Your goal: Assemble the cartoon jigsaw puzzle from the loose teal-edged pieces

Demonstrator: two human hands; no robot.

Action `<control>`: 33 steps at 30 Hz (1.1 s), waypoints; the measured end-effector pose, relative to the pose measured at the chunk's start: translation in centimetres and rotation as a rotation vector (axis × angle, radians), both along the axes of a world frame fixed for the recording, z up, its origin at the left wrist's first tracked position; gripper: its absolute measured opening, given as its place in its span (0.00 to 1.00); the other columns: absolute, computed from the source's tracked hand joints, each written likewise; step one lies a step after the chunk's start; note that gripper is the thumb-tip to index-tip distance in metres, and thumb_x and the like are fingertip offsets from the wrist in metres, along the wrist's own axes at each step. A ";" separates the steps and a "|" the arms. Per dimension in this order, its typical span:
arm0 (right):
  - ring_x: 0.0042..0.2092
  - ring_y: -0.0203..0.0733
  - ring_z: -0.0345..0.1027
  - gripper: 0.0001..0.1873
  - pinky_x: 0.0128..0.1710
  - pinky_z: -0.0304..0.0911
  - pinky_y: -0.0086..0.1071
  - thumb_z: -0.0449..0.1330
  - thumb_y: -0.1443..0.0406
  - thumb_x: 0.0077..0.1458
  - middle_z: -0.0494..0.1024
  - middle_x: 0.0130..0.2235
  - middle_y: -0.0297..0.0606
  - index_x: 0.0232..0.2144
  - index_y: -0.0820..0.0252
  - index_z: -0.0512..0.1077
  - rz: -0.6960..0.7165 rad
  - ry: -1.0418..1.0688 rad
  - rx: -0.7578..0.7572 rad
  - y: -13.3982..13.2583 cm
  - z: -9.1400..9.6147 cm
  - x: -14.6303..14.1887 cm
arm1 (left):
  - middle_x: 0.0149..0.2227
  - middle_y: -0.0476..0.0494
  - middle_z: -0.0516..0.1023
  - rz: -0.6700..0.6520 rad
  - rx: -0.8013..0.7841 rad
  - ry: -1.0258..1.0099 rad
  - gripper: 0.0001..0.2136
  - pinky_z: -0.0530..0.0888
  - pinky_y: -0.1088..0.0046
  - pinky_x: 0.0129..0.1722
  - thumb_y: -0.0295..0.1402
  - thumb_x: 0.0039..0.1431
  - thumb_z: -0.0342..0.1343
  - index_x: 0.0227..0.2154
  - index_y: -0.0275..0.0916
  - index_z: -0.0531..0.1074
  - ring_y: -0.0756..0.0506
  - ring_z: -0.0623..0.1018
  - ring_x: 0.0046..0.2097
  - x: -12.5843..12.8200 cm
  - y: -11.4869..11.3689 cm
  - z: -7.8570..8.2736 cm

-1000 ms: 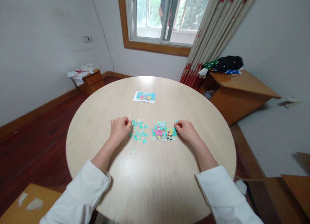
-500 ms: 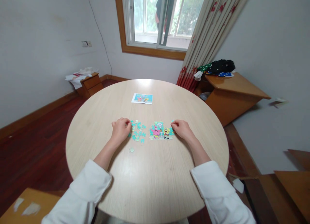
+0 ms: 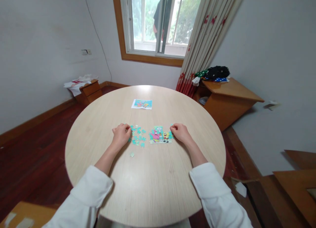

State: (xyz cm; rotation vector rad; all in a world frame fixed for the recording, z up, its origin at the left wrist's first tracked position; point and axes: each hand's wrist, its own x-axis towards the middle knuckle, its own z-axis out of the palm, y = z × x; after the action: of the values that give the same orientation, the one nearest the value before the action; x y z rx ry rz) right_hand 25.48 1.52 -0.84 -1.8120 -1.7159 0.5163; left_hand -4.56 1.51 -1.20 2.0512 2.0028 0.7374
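Note:
My right hand [image 3: 181, 133] is closed in a pinch at the right edge of a partly joined jigsaw puzzle [image 3: 158, 137]. A small teal puzzle piece [image 3: 172, 125] shows at its fingertips. The joined part has pink, yellow and pale cartoon figures on teal, with an uneven upper edge. To the left lie several loose teal puzzle pieces [image 3: 138, 136], scattered in a patch. My left hand [image 3: 121, 136] is closed at the left side of this patch; what its fingertips hold is hidden. One pale puzzle piece [image 3: 132, 154] lies apart, nearer to me.
Everything lies on a round light wood table [image 3: 148, 188]. A printed picture sheet [image 3: 142, 104] with the same figures lies farther back. Beyond the table stand a wooden cabinet [image 3: 229, 99] with cloths on it and a small drawer unit [image 3: 91, 91].
The view has shifted slightly, so the whole scene sits a little lower and further left. Both hands keep nearly the same places beside the loose pieces and the joined puzzle.

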 end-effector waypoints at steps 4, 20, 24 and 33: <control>0.26 0.36 0.64 0.14 0.30 0.57 0.28 0.52 0.64 0.47 0.74 0.22 0.36 0.26 0.64 0.76 -0.029 0.051 0.053 0.1 -0.2 -0.2 | 0.36 0.41 0.79 0.017 0.005 -0.014 0.12 0.63 0.61 0.44 0.34 0.56 0.46 0.29 0.39 0.74 0.41 0.75 0.40 -0.2 0.3 0.0; 0.31 0.38 0.67 0.13 0.35 0.60 0.30 0.51 0.68 0.52 0.76 0.29 0.39 0.33 0.63 0.75 0.077 0.061 0.264 -0.5 -0.1 -4.3 | 0.37 0.39 0.78 0.007 0.050 -0.022 0.12 0.63 0.60 0.45 0.34 0.56 0.45 0.29 0.38 0.73 0.40 0.76 0.42 -0.3 1.0 0.0; 0.37 0.39 0.68 0.11 0.41 0.60 0.32 0.52 0.71 0.53 0.77 0.35 0.42 0.33 0.62 0.75 0.201 -0.022 0.299 -0.7 -0.4 -6.1 | 0.37 0.39 0.78 -0.012 0.054 -0.010 0.12 0.63 0.61 0.45 0.34 0.57 0.45 0.30 0.37 0.73 0.40 0.76 0.42 0.0 0.9 0.1; 0.45 0.42 0.65 0.10 0.46 0.53 0.35 0.55 0.67 0.59 0.75 0.40 0.43 0.39 0.61 0.76 0.294 -0.300 0.219 -2.0 0.0 -10.2 | 0.38 0.39 0.78 -0.058 0.042 0.000 0.11 0.62 0.60 0.45 0.33 0.58 0.47 0.33 0.39 0.76 0.40 0.75 0.44 0.7 0.4 0.1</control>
State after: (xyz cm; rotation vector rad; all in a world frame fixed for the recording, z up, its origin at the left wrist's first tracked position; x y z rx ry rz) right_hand 15.30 -0.48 -0.80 -1.5489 -2.1675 0.1649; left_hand -3.86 1.96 -1.06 2.1229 1.9350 0.7740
